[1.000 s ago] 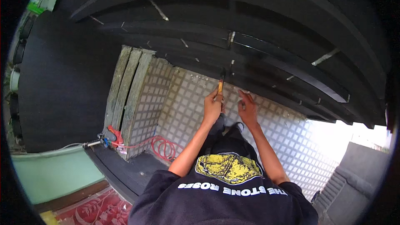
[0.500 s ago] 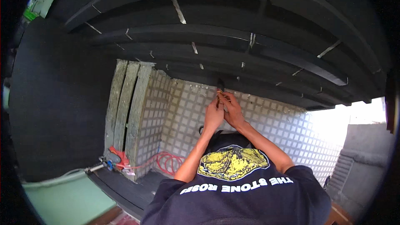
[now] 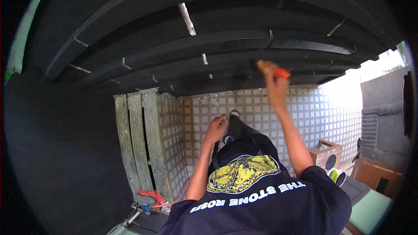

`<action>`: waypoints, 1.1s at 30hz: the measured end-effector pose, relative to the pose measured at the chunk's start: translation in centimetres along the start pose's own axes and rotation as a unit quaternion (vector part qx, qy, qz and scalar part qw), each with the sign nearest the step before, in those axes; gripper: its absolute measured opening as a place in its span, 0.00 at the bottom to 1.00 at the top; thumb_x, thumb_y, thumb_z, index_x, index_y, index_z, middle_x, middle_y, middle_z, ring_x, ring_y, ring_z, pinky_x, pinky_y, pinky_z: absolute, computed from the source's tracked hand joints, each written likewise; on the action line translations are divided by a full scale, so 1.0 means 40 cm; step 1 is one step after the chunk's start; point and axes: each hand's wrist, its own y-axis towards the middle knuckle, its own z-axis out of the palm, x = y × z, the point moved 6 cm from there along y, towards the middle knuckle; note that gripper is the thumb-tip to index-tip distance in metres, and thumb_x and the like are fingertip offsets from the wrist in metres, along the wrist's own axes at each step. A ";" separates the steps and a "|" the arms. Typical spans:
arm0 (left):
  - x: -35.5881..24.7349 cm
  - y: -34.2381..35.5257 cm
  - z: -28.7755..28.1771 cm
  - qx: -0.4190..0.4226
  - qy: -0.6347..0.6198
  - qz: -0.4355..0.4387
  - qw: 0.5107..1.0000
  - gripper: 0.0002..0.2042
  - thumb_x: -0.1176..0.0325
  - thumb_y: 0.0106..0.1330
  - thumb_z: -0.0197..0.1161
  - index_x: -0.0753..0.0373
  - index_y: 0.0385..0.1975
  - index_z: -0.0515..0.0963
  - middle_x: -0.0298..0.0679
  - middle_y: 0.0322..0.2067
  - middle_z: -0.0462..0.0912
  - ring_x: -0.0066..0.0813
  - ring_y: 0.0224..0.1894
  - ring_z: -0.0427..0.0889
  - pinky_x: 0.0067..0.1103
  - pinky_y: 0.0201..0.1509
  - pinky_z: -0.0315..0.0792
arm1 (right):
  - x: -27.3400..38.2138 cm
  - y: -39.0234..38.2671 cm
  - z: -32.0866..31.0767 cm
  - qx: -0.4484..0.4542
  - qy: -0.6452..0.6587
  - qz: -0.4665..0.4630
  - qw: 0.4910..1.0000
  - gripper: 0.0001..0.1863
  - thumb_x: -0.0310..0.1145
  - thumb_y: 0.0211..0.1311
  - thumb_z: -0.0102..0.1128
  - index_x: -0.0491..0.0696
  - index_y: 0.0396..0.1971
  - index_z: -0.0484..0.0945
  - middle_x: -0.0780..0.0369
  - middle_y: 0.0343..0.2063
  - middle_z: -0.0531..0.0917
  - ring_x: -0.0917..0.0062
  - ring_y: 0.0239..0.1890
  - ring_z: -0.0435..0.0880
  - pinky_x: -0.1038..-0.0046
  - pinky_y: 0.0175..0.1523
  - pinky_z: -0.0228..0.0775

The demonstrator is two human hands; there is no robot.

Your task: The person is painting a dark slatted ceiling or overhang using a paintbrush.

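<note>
My right hand (image 3: 277, 88) is raised to the dark slatted surface, closed around a paintbrush (image 3: 284, 73) with an orange-red handle. Its dark bristle end points left, near one of the black slats (image 3: 226, 63); motion blur hides whether it touches. Pale unpainted strips (image 3: 187, 19) show between stretches of black on the slats. Lower and to the left, my left hand (image 3: 216, 129) hangs over the tiled floor, fingers loosely bent, with nothing seen in it.
Grey ribbed boards (image 3: 138, 141) stand at the left, with a red-and-grey tool (image 3: 150, 198) at their lower end. On the right are a wooden box (image 3: 326, 153), a white container (image 3: 337, 177) and a brown panel (image 3: 378, 177). Checkered tiles (image 3: 204, 109) cover the floor.
My hands have parted. The right has carried the paintbrush up and right to the slats, while the left has let go and dropped lower. The view has shifted.
</note>
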 end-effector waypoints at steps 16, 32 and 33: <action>0.953 -0.259 -0.253 0.054 0.159 -0.210 0.963 0.20 0.55 0.63 0.56 0.65 0.44 0.80 0.54 0.42 0.81 0.52 0.47 0.79 0.38 0.52 0.72 | 0.268 0.204 0.272 0.072 -0.273 -0.226 0.932 0.17 0.28 0.54 0.64 0.45 0.46 0.80 0.54 0.37 0.83 0.56 0.40 0.81 0.60 0.46 0.75; 1.086 0.078 -0.735 0.036 0.081 -0.148 0.985 0.12 0.62 0.62 0.54 0.64 0.32 0.81 0.45 0.32 0.82 0.43 0.36 0.80 0.37 0.44 0.73 | 0.168 0.272 0.028 -0.221 -0.372 -0.070 0.899 0.12 0.37 0.59 0.65 0.46 0.39 0.83 0.51 0.25 0.84 0.56 0.28 0.84 0.60 0.36 0.74; 1.100 0.055 -0.765 -0.005 0.053 -0.209 0.977 0.12 0.63 0.62 0.55 0.64 0.32 0.81 0.44 0.31 0.82 0.43 0.35 0.80 0.37 0.44 0.73 | 0.178 0.244 0.107 -0.169 -0.385 -0.041 0.906 0.15 0.32 0.53 0.67 0.46 0.41 0.83 0.52 0.28 0.84 0.56 0.32 0.84 0.60 0.38 0.76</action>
